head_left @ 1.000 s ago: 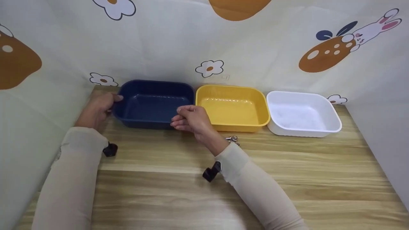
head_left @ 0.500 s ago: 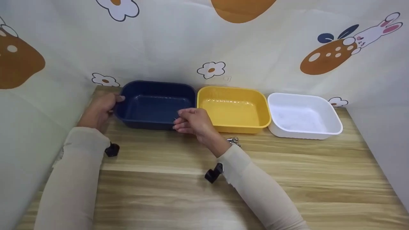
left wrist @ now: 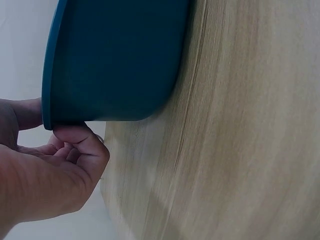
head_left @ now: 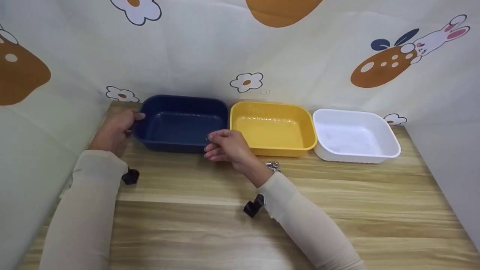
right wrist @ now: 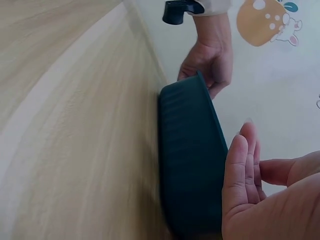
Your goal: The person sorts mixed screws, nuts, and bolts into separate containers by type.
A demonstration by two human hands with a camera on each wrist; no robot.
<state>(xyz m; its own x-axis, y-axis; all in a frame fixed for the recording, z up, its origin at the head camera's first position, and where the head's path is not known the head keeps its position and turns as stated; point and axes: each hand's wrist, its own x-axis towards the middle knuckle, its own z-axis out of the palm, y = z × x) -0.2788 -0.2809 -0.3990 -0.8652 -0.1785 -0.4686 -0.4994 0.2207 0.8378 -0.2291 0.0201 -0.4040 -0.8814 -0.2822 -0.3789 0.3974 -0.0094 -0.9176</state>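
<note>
A navy blue plastic bin (head_left: 180, 129) stands at the left of a row of three, against the back curtain. My left hand (head_left: 119, 125) pinches its left rim, thumb inside and curled fingers beneath the rim outside, as the left wrist view shows of the bin wall (left wrist: 120, 60). My right hand (head_left: 230, 148) is at the bin's near right corner, palm facing left, thumb and fingertips together. A tiny shiny piece (head_left: 206, 139) shows at those fingertips, too small to name. In the right wrist view the right fingers (right wrist: 237, 175) overlap the bin's rim.
A yellow bin (head_left: 273, 152) stands beside the navy one, and a white bin (head_left: 356, 157) is at the right end. Several small metal fasteners (head_left: 273, 165) lie before the yellow bin, partly behind my right wrist. A patterned curtain (head_left: 195, 45) encloses the wooden table (head_left: 180, 225).
My right hand has come slightly toward me and the tiny piece at its fingertips has come into sight. The left hand keeps its grip on the navy bin's rim.
</note>
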